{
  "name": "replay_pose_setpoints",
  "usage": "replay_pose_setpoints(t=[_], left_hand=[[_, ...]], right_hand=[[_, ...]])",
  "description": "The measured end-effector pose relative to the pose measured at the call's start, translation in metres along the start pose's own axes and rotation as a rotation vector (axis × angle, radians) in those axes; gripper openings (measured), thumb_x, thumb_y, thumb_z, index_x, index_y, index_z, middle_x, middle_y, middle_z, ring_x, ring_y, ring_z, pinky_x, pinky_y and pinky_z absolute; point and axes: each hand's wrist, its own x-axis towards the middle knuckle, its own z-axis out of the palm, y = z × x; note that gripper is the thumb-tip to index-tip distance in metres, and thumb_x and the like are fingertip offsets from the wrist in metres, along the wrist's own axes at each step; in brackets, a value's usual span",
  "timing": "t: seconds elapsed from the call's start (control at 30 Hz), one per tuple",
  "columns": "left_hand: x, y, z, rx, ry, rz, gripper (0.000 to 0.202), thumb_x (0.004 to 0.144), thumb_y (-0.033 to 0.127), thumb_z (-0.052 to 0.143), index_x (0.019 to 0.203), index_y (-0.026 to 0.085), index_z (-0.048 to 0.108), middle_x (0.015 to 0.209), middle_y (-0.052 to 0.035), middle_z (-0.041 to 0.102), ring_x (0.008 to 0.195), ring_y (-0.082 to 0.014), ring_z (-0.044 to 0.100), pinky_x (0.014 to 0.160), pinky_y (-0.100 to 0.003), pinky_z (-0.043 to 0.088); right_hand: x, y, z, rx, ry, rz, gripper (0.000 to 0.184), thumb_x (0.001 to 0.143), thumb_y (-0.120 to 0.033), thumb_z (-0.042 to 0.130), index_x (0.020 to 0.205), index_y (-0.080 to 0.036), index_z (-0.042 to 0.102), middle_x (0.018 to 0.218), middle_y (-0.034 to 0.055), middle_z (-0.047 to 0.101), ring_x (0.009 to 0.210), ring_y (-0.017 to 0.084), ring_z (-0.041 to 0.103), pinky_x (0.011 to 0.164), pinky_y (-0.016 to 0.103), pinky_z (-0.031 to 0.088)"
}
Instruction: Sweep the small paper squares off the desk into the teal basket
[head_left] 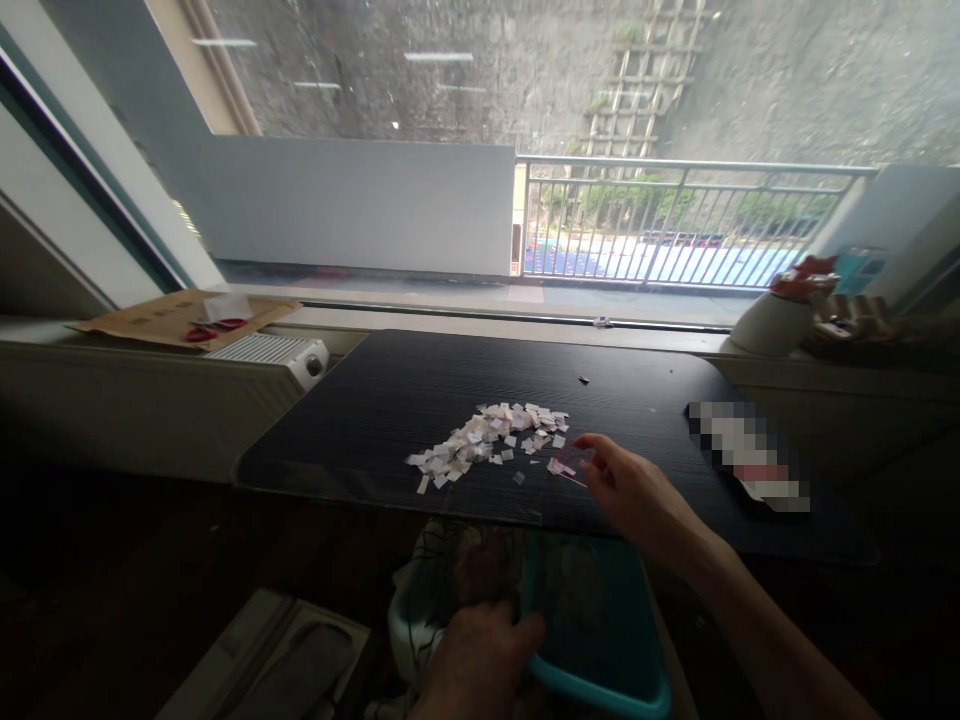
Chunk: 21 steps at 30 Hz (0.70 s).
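Note:
My right hand (pixel 626 490) is over the right part of the black table (pixel 322 420), fingers curled and pressed around a thin see-through pinkish piece (pixel 571 464), whose kind I cannot make out. Beside it, to the left, a curved heap of small white paper scraps (pixel 480 435) lies on the tabletop, with a few loose bits around it. Below the table's front edge, my left hand (pixel 484 655) grips the left rim of a teal plastic bin (pixel 600 690). The inside of the bin is dark, with pale contents barely showing.
A white container with cables (pixel 412 625) stands left of the bin, and an opened box (pixel 262 650) lies on the floor. Red scissors (pixel 216 328) rest on a brown paper envelope (pixel 150 318) on the sill. A white pot (pixel 772 322) stands at the right by the window.

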Motion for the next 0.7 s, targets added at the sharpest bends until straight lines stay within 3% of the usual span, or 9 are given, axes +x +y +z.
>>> replay_pose_setpoints(t=[0.13,0.3,0.47,0.6,0.7], left_hand=[[-0.001,-0.002,0.001,-0.004,-0.017,-0.015,0.022,0.073,0.030,0.064,0.093,0.025,0.060,0.092,-0.0048,0.063,0.082,-0.0284,0.062,0.068,-0.035,0.049],[-0.005,-0.003,0.000,-0.014,-0.024,-0.011,0.023,0.074,0.031,0.064,0.094,0.024,0.059,0.095,-0.0052,0.062,0.084,-0.0283,0.060,0.069,-0.036,0.048],[-0.009,-0.001,-0.007,0.001,0.034,0.002,0.020,0.075,0.028,0.063,0.094,0.024,0.058,0.095,-0.0047,0.061,0.085,-0.0263,0.059,0.070,-0.034,0.047],[-0.010,-0.002,-0.008,0.015,0.009,-0.002,0.026,0.073,0.031,0.066,0.097,0.024,0.058,0.097,-0.0044,0.061,0.087,-0.0263,0.059,0.073,-0.033,0.047],[-0.008,-0.003,-0.007,0.032,-0.011,-0.007,0.030,0.072,0.031,0.067,0.099,0.025,0.058,0.100,-0.0051,0.061,0.090,-0.0271,0.059,0.075,-0.033,0.047]], right_hand=[[-0.001,0.002,0.002,0.041,-0.009,-0.017,0.034,0.087,-0.023,0.038,0.118,-0.021,0.053,0.082,0.0025,0.065,0.063,0.015,0.058,0.057,0.024,0.039],[-0.006,0.011,-0.005,-0.056,0.011,0.083,0.035,0.087,-0.025,0.038,0.118,-0.018,0.053,0.081,0.0042,0.065,0.065,0.017,0.059,0.058,0.026,0.040],[-0.004,0.005,-0.005,-0.080,0.048,0.094,0.036,0.087,-0.024,0.037,0.119,-0.018,0.052,0.083,0.0052,0.065,0.069,0.018,0.060,0.061,0.027,0.040],[0.001,0.000,0.000,0.024,0.005,0.069,0.034,0.086,-0.025,0.038,0.116,-0.020,0.054,0.079,0.0032,0.064,0.066,0.017,0.059,0.058,0.026,0.040],[0.001,0.004,0.001,0.083,0.042,0.073,0.034,0.086,-0.027,0.038,0.117,-0.021,0.053,0.080,0.0024,0.064,0.066,0.017,0.059,0.058,0.026,0.041]])
